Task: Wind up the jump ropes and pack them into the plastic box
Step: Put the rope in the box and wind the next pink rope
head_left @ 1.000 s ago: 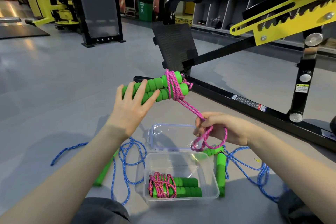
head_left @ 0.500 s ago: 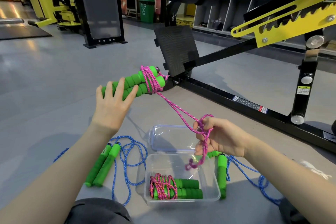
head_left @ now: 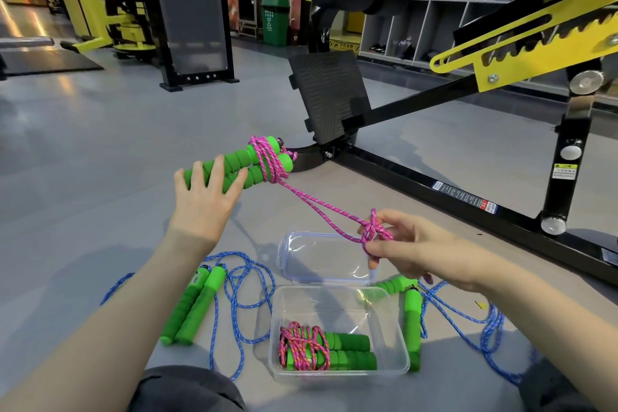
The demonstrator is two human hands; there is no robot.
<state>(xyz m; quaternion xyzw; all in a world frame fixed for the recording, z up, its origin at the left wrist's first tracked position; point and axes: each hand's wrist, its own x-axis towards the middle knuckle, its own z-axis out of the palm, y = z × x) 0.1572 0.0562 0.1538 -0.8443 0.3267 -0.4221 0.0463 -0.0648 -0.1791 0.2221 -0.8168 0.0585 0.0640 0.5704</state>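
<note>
In the plastic box [head_left: 275,328], one wound rope [head_left: 302,346], left hand [head_left: 204,204] holding handles [head_left: 242,162], right hand [head_left: 411,247] pinching pink cord [head_left: 321,207].

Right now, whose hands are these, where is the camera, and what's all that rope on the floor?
The camera sits on a person's head and looks down, so you see their own arms. The left hand holds the two green handles of a pink jump rope, with rope already wrapped round them. The right hand pinches a loop of that rope. On the gym floor stands a clear plastic box with one wound-up pink rope inside, its lid just behind. Two blue jump ropes lie unwound, one left of the box, one right. Behind is a black and yellow gym machine.
</note>
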